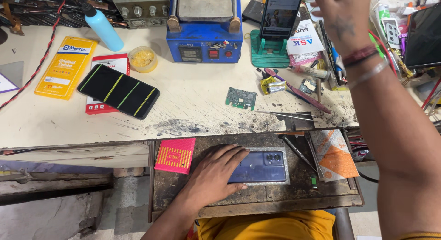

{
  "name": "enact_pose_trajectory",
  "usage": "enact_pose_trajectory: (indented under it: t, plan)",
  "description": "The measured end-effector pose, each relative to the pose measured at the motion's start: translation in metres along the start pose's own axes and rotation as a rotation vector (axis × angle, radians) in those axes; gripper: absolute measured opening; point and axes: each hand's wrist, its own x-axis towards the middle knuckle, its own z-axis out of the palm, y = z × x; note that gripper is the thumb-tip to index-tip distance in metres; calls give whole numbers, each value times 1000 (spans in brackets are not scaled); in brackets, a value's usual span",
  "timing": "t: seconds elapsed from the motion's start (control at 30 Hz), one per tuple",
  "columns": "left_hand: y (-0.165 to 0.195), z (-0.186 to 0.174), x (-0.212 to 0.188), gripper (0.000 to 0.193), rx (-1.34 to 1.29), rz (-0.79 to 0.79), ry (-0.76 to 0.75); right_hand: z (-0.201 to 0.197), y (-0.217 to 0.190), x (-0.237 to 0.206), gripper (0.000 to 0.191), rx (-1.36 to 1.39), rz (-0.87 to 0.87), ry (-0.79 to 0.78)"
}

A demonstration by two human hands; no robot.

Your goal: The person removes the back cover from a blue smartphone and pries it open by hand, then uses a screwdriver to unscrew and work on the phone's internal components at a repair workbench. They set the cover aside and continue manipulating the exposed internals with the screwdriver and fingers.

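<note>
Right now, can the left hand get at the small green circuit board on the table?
Probably yes. The left hand lies flat on the blue phone in the drawer, and the green circuit board lies uncovered on the table just beyond.

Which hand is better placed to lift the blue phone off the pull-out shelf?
Left, most likely. The left hand already lies flat on the blue phone, back side up on the shelf. The right hand is raised far off, up by the phone on the green stand.
</note>
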Motion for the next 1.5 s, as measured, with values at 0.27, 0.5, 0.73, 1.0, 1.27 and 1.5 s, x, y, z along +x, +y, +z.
enact_pose_trajectory:
  t: [0.27, 0.5, 0.73, 1.0, 1.27, 1.5]
  plan:
    - [-1, 7, -2, 85, 8, 34, 41, -40, -47, -154, 50, -225, 270, -248]
    - [-2, 14, 1, 87, 2, 7, 64, -35, -54, -286, 55, 258, 582, -187]
    - [-1, 17, -4, 89, -68, 81, 170, -13, -69, -319, 49, -89, 584, -210]
    - [4, 22, -4, 87, -78, 315, 482, 3, -77, -321, 44, 218, 677, -276]
    - [19, 14, 0, 77, -340, 93, 368, -5, -64, -308, 30, 445, 679, -143]
    - [12, 15, 24, 47, -947, -81, -248, -10, -72, -274, 27, 481, 670, -252]
